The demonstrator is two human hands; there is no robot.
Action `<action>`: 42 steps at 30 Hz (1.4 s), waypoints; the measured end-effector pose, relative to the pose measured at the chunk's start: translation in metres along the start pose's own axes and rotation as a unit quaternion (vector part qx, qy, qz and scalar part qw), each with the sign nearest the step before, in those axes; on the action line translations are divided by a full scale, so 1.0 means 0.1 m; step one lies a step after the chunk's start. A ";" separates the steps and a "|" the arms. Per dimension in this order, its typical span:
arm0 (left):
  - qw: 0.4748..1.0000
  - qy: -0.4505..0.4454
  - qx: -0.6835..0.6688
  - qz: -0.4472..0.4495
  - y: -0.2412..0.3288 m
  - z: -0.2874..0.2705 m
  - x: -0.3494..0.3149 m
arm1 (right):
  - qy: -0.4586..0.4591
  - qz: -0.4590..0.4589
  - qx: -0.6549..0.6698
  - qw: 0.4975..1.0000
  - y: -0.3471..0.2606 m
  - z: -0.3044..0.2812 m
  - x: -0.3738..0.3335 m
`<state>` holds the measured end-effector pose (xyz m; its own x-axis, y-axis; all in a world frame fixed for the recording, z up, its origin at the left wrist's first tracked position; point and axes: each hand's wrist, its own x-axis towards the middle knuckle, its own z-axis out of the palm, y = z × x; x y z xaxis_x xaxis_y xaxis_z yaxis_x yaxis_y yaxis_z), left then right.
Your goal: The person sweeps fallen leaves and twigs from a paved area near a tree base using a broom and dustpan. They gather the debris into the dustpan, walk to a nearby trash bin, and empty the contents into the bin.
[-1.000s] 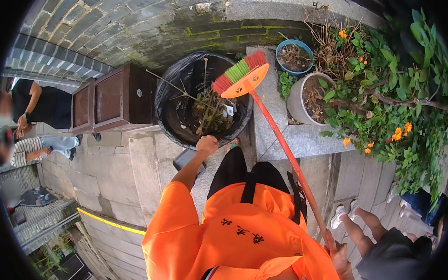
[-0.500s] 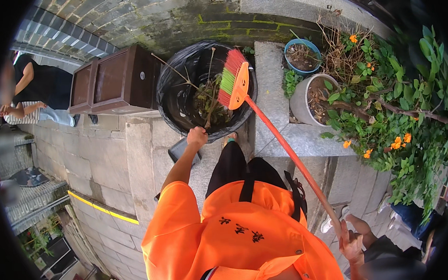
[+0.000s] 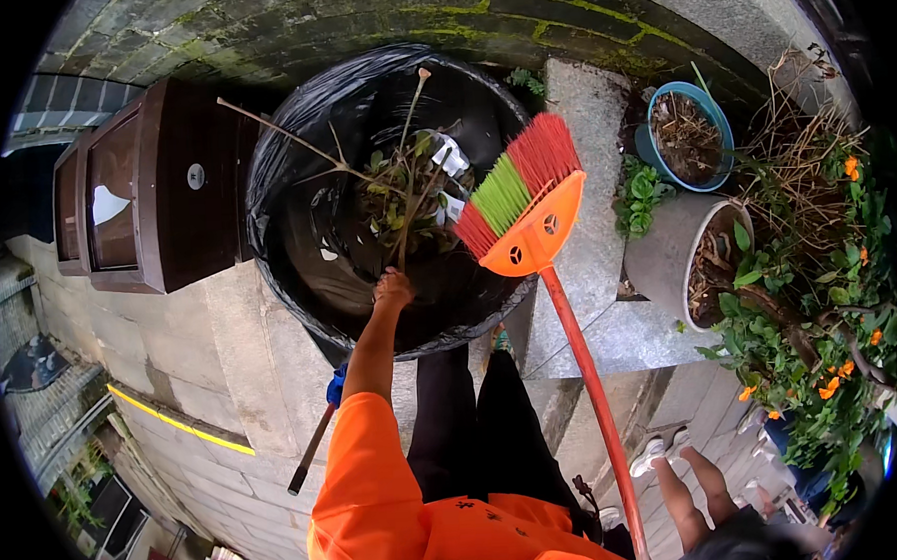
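My left hand (image 3: 393, 289) reaches over the near side of a large round bin (image 3: 277, 237) lined with a black plastic bag. Its fingers are closed round the lower stem of a dry leafy branch (image 3: 405, 197), whose forked stalks lean toward the far rim. White scraps (image 3: 450, 157) lie among the leaves. A broom (image 3: 541, 226) with an orange head and red and green bristles is held up at the bin's right side. Its red handle runs down to the lower edge of the picture, where my right hand is out of view.
A brown wooden box (image 3: 169, 182) stands left of the bin. On the right are a stone ledge (image 3: 581, 114), a blue pot (image 3: 652, 136), a grey pot (image 3: 667, 250) and flowering plants (image 3: 824, 404). A dark-tipped handle (image 3: 311, 451) leans near my left forearm. A bystander's legs (image 3: 682, 480) show lower right.
The view has come closer to the bin. My left hand has moved from the rim inward onto the branch stem. White scraps now show in the bin, and my right hand has left the picture.
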<state>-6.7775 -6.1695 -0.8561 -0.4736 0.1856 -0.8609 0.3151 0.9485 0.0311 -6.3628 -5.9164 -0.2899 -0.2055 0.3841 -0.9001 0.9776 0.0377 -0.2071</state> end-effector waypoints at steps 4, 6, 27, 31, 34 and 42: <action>0.995 -0.045 0.013 0.083 0.11 -0.05 0.14 | 0.001 0.022 0.028 0.999 0.04 0.09 0.35; 0.983 -0.105 -0.035 0.149 0.29 -0.28 0.07 | 0.004 0.028 0.042 0.999 0.11 0.12 0.43; 0.624 -0.006 0.769 0.138 0.49 -2.32 0.90 | 0.018 0.073 0.165 0.983 0.68 0.23 1.03; 0.706 -0.002 0.658 0.262 -0.22 -2.33 0.93 | 0.016 0.075 0.181 0.980 0.71 0.30 1.03; 0.752 -0.023 0.635 0.175 0.00 -2.34 0.64 | 0.018 0.083 0.199 0.976 0.78 0.42 0.97; 0.720 -0.203 0.649 0.141 -0.16 -1.43 0.78 | 0.015 0.114 0.219 0.969 0.97 0.69 0.58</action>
<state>-6.9375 -6.1335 -0.8509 -0.0448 -0.0168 -0.9989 0.9790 -0.1996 -0.0405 -6.2834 -5.9544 -0.3885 0.0209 0.3643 -0.9311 0.8832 -0.4432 -0.1536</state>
